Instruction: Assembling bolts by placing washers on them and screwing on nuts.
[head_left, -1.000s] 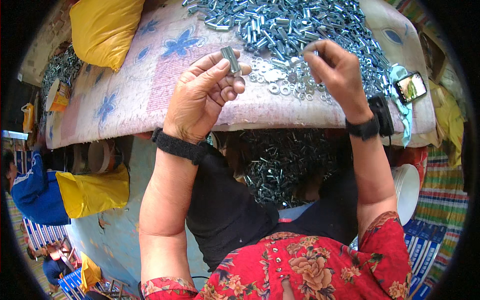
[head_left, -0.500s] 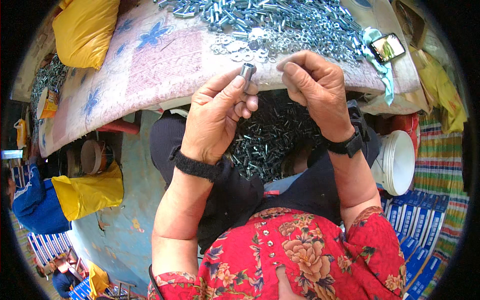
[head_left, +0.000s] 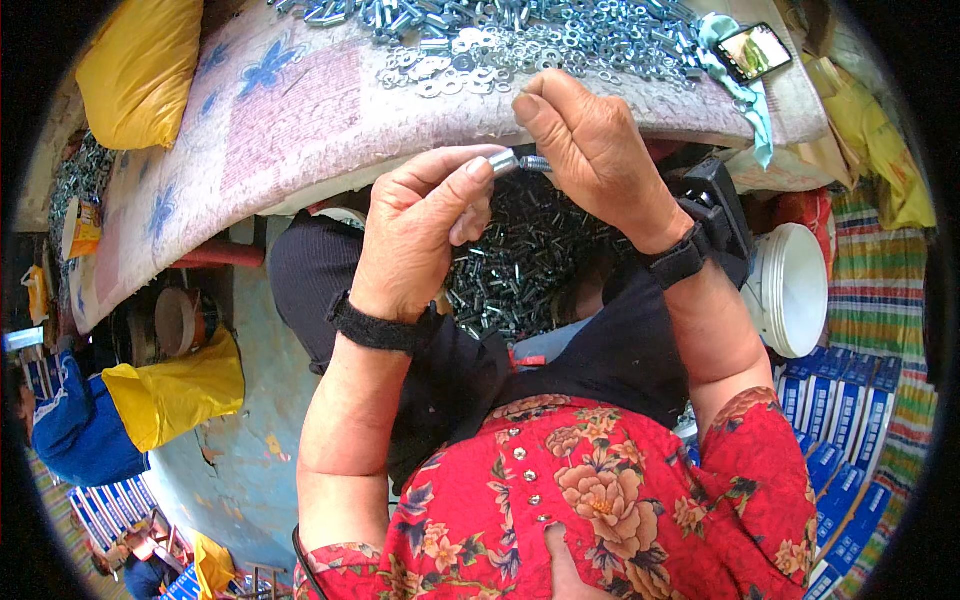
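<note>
Head view: taken from above the red, flower-printed cloth shirt (head_left: pixel 610 485), aimed downward
Shirt: seen close
Pale, blue-flowered, cloth-covered table (head_left: pixel 300 105): seen farther, beyond the shirt

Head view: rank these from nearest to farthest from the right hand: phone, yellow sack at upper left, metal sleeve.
1. Metal sleeve: just left of the right hand, held in the left hand.
2. Phone: to the right, higher in the view.
3. Yellow sack: far off to the left.
</note>
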